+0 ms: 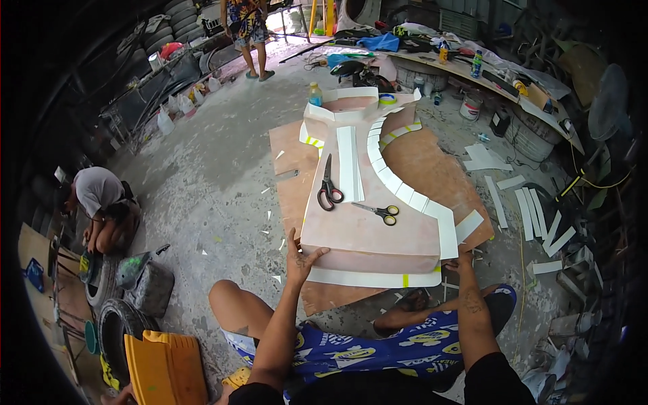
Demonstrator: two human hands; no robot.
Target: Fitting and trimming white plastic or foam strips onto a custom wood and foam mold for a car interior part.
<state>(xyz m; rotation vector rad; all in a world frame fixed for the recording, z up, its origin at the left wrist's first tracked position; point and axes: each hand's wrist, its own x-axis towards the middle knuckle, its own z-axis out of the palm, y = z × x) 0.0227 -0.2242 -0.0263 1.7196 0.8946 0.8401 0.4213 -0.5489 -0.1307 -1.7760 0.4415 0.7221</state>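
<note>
A large pinkish moulded panel (364, 233), with a curved cutout on its right, lies before me on a brown board (289, 202). White strips (383, 170) line the curve and the outer edges, with yellow tape in places. My left hand (299, 263) rests at the near left corner, thumb and fingers spread against the panel. At the near right corner my right hand (462, 263) has its fingers closed at the end of the white edging; they are partly hidden. On top lie large black-and-red scissors (329, 185), smaller yellow-and-black scissors (379, 212) and long white strips (349, 164).
Loose white strips (525, 212) are scattered on the floor at the right. A bottle of blue liquid (315, 94) and a tape roll (387, 99) sit at the panel's far end. A person (101, 202) crouches at the left, near tyres and a yellow plastic piece (167, 368). Another person (248, 34) stands far back.
</note>
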